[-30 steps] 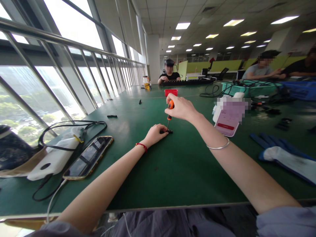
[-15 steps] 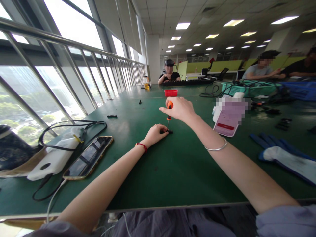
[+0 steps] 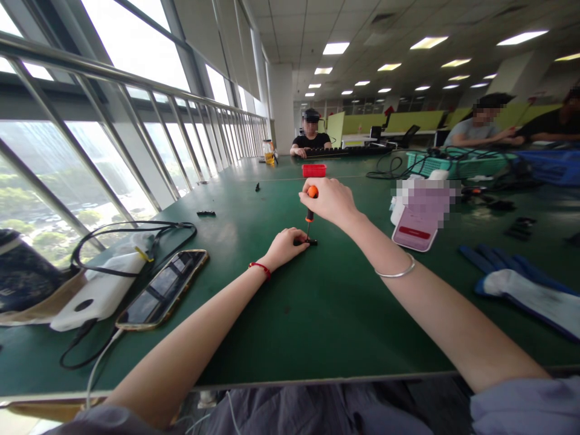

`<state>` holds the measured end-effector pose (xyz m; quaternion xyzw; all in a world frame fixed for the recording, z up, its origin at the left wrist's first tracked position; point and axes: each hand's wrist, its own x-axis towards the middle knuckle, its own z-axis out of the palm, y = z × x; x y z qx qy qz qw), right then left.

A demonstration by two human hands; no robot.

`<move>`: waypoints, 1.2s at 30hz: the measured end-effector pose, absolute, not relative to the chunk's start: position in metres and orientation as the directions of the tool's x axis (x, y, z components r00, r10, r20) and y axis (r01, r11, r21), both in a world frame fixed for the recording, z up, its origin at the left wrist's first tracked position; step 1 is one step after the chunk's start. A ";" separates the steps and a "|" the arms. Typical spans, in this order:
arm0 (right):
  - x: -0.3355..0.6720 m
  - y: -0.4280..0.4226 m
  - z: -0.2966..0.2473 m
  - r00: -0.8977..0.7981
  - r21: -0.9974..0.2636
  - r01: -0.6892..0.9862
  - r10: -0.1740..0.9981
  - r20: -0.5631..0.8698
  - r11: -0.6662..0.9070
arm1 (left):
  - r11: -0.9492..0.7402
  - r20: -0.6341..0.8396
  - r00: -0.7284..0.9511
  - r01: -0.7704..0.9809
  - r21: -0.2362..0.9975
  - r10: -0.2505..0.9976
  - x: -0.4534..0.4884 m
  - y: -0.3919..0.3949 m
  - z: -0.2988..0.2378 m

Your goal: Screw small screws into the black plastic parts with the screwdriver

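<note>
My right hand (image 3: 331,198) is closed around the orange and black handle of a screwdriver (image 3: 310,212), which stands nearly upright. Its thin shaft runs down to a small black part (image 3: 311,241) on the green table (image 3: 290,326). With its fingers closed on that black part, my left hand (image 3: 288,244) rests on the tabletop. The fingers and the part's left end cover each other, and the exact contact of the screwdriver tip is too small to make out. Beyond my right hand lies a red tray (image 3: 314,171).
At the left are a phone (image 3: 163,290), a white power bank (image 3: 102,290) and looped black cables. To the right are another phone (image 3: 414,226), blue and white gloves (image 3: 521,284), small black parts and a green basket (image 3: 462,162). A person (image 3: 311,136) sits at the far end.
My right thumb, stretched out before, has curled in against the screwdriver handle. My left hand and the black part have stayed in place. The far person's raised hand has come down.
</note>
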<state>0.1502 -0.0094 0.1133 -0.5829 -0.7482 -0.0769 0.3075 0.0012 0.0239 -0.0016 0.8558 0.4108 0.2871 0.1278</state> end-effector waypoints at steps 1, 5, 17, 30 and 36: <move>0.150 -0.009 0.113 -0.122 -0.251 0.918 0.822 0.556 0.307 | -0.632 0.388 0.499 0.629 0.452 0.775 0.001 0.024 -0.002; 0.151 -0.007 0.112 -0.126 -0.257 0.915 0.826 0.549 0.311 | -0.639 0.395 0.503 0.629 0.442 0.769 0.001 0.025 -0.002; 0.154 -0.004 0.110 -0.117 -0.327 0.887 0.845 0.521 0.325 | -0.634 0.392 0.498 0.632 0.445 0.773 0.001 0.024 -0.002; 0.173 0.011 0.108 0.085 -0.424 0.880 0.809 0.582 0.212 | -0.626 0.376 0.501 0.638 0.448 0.780 0.000 0.025 -0.004; 0.173 0.012 0.105 0.088 -0.441 0.871 0.814 0.574 0.217 | -0.622 0.375 0.497 0.648 0.440 0.783 0.000 0.025 -0.003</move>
